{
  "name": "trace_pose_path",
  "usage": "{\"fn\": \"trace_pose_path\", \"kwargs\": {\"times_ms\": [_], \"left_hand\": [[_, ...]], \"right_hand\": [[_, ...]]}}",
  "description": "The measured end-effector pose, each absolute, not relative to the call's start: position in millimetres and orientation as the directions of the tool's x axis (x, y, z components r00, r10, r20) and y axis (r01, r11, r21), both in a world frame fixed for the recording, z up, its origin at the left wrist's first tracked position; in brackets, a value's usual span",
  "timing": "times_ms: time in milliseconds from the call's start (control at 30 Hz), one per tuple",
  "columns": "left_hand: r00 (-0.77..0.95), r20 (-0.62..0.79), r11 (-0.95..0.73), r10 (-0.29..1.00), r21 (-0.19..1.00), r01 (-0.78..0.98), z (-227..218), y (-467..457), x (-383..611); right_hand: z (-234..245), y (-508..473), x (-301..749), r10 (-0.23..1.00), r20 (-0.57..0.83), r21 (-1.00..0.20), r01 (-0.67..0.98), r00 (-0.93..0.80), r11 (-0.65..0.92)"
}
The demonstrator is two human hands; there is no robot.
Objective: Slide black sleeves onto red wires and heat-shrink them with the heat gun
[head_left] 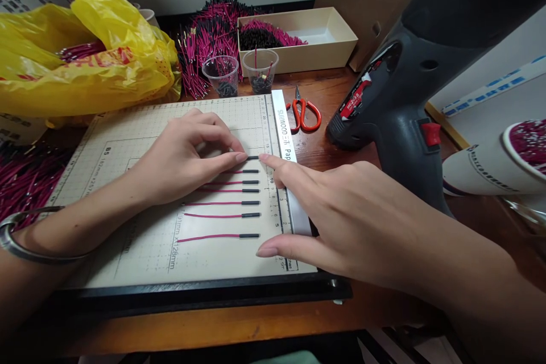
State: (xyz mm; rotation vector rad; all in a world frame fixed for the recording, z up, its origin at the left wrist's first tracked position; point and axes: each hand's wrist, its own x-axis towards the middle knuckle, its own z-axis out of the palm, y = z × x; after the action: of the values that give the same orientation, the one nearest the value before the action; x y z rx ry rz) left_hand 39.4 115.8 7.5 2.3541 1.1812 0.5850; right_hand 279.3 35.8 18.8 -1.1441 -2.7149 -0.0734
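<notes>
A brown wooden table [170,327] spreads under my hands, and a cream cutting board printed with grid lines [140,261] lies on it beneath both of them. In my head view, my left hand [170,156] has thumb and forefinger closed on a thin wire with a black sleeve [253,157], most of it hidden by that hand. My right hand [358,210] grips nothing; its forefinger touches the sleeve's free end and its thumb is spread apart, nearer me. Between my hands and toward me, six red wires with black sleeves [250,202] lie spaced in a row. A white plastic strip [301,217] runs under my right forefinger. Just beyond that hand are red-handled scissors [301,104]; to its right stands a dark grey gun-shaped tool with a red switch [401,85]. Past my left hand sit two clear plastic cups [261,79], a cream cardboard box [298,60] and, farther left, a crumpled yellow plastic bag [128,28].
</notes>
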Motion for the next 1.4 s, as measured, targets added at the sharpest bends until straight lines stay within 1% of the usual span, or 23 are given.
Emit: {"fn": "trace_pose_path", "kwargs": {"times_ms": [200,433,600,767,900,1000,1167,1400], "left_hand": [[0.553,0.173,-0.541,0.815,0.569,0.619,8.0,115.5,40.9],[0.545,0.163,-0.531,0.822,0.565,0.632,8.6,115.0,40.0],[0.533,0.162,-0.521,0.831,0.565,0.64,9.4,113.8,39.4],[0.537,0.182,-0.532,0.824,0.576,0.621,11.8,111.8,38.3],[0.611,0.213,-0.61,0.762,0.553,0.568,14.4,109.8,36.4],[0.642,0.217,-0.64,0.735,0.534,0.552,14.2,109.2,35.5],[0.645,0.216,-0.646,0.733,0.517,0.561,12.6,109.4,35.1],[0.634,0.21,-0.638,0.745,0.502,0.583,9.7,108.8,34.4]], "right_hand": [[19.5,35.2,277.7,0.702,0.201,-0.019,0.714,-0.683,0.7],[21.3,34.6,282.4,0.711,0.202,-0.035,0.72,-0.674,0.693],[22.1,31.6,286.5,0.685,0.232,-0.104,0.682,-0.691,0.724],[19.6,27.4,285.5,0.683,0.24,-0.137,0.672,-0.69,0.728],[18.3,24.6,285.8,0.684,0.209,-0.16,0.666,-0.699,0.729],[17.9,24.3,285.5,0.685,0.21,-0.167,0.665,-0.697,0.728],[18.3,24.4,283.9,0.689,0.211,-0.15,0.673,-0.694,0.724],[17.9,24.0,283.1,0.686,0.201,-0.156,0.668,-0.7,0.728]]}}
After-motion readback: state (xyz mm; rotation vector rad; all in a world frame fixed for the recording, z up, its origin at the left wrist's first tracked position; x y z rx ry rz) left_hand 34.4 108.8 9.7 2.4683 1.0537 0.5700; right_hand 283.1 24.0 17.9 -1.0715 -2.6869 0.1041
